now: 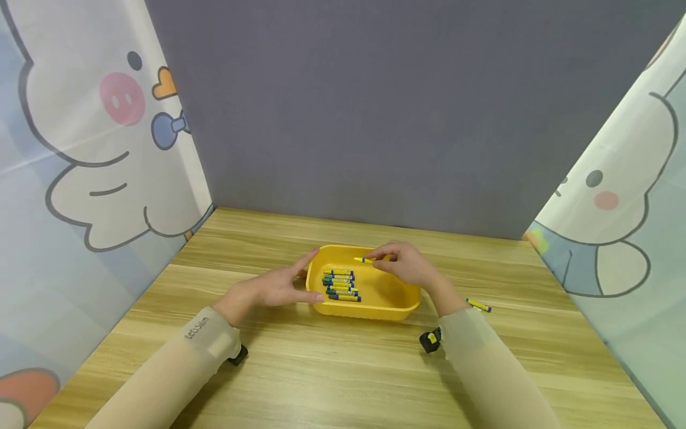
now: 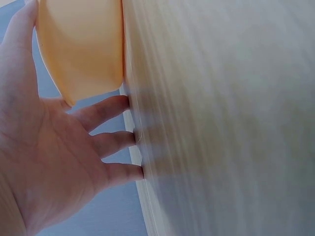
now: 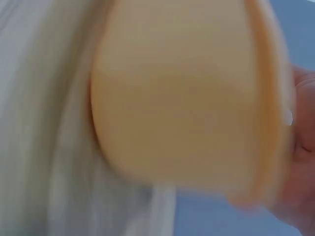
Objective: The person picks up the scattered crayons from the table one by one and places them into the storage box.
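Note:
A yellow plastic box [image 1: 386, 294] stands on the table in the head view. Several crayons [image 1: 341, 282] in yellow and blue wrappers lie side by side in its left part, some with dark green tips. Over the back of the box, my right hand [image 1: 408, 266] pinches a yellow crayon [image 1: 362, 260] with its tip to the left. My left hand [image 1: 278, 286] touches the box's left end, thumb and forefinger spread along the rim. In the left wrist view its other fingers [image 2: 115, 140] reach down to the tabletop. The right wrist view is blurred, and the box wall [image 3: 177, 103] hides most of that hand.
To the right of the box, beside the right forearm, a yellow and blue crayon [image 1: 479, 305] lies on the wooden table [image 1: 332, 369]; something pale shows beside it. A grey panel [image 1: 364, 119] closes off the back, with printed cartoon curtains [image 1: 107, 179] at both sides.

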A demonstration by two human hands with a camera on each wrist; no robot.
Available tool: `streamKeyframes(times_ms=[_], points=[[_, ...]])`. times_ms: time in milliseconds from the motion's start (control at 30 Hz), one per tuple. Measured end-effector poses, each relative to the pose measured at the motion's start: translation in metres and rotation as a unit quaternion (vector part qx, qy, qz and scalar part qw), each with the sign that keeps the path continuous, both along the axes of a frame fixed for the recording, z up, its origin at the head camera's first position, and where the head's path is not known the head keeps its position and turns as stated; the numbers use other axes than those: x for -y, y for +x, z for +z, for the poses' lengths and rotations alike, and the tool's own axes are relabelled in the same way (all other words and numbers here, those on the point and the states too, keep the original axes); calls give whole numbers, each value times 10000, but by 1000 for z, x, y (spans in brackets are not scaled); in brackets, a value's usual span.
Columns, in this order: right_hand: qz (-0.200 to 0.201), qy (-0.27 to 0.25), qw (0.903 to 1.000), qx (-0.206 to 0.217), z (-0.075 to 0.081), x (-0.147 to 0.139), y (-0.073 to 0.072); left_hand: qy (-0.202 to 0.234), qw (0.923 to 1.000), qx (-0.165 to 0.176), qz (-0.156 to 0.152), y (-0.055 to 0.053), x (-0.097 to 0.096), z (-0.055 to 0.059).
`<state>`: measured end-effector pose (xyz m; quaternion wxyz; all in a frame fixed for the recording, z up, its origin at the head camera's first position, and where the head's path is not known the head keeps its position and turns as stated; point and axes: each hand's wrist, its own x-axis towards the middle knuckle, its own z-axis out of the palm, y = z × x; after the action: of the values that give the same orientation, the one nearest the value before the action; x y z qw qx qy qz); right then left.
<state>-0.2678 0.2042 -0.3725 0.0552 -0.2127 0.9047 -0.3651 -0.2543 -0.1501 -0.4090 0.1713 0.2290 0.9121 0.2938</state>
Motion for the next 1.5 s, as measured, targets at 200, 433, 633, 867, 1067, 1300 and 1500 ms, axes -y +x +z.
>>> streamKeyframes(times_ms=[200,433,633,867,1067,1300,1500], points=[[74,86,9999,1,-21,41,-11,55,10000,-30,-25,-1,-1,-2],[-112,465,9988,-113,-37,65,-14,55,10000,-24,-56,-1,0,-4],[-131,677,9972,-303,-39,73,-14,-2,10000,-65,-6,-2,3,-4],[-127,560,9982,-168,-42,71,-14,63,10000,-41,-40,-2,2,-4],[-144,658,9976,-136,-44,70,-12,107,9999,-62,-78,-1,1,-5],[4,856,9962,-157,-43,71,-9,72,9998,-109,-120,0,2,-3],[-31,933,9955,-162,-43,71,-8,82,9998,-131,-133,0,1,-4]])
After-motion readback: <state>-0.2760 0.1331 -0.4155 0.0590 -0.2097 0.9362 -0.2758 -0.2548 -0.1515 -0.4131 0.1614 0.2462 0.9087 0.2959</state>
